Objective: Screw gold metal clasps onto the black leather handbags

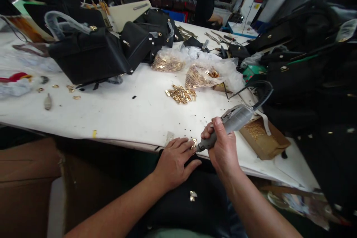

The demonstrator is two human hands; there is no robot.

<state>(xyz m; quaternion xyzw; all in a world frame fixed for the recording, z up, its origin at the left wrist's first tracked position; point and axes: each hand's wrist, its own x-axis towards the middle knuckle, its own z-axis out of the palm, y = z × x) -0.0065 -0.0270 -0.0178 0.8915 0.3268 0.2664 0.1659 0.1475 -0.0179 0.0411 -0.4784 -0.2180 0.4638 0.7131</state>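
My right hand (223,143) is wrapped round a grey electric screwdriver (237,119), its tip pointing down and left. That tip meets, or nearly meets, a small gold metal plate (194,143) at the table's front edge. My left hand (175,161) lies flat with fingers stretched out, the fingertips beside the plate. Black material (192,215), seemingly a bag, is on my lap under the hands, with another gold fitting (192,195) on it. What lies under my left palm is hidden.
Gold fittings (181,95) lie in a pile on the white table (125,115). Behind are clear bags of fittings (200,74). An open cardboard box (262,145) of small gold pieces stands right. Black handbags (89,55) crowd both sides. A person (208,0) works farther back.
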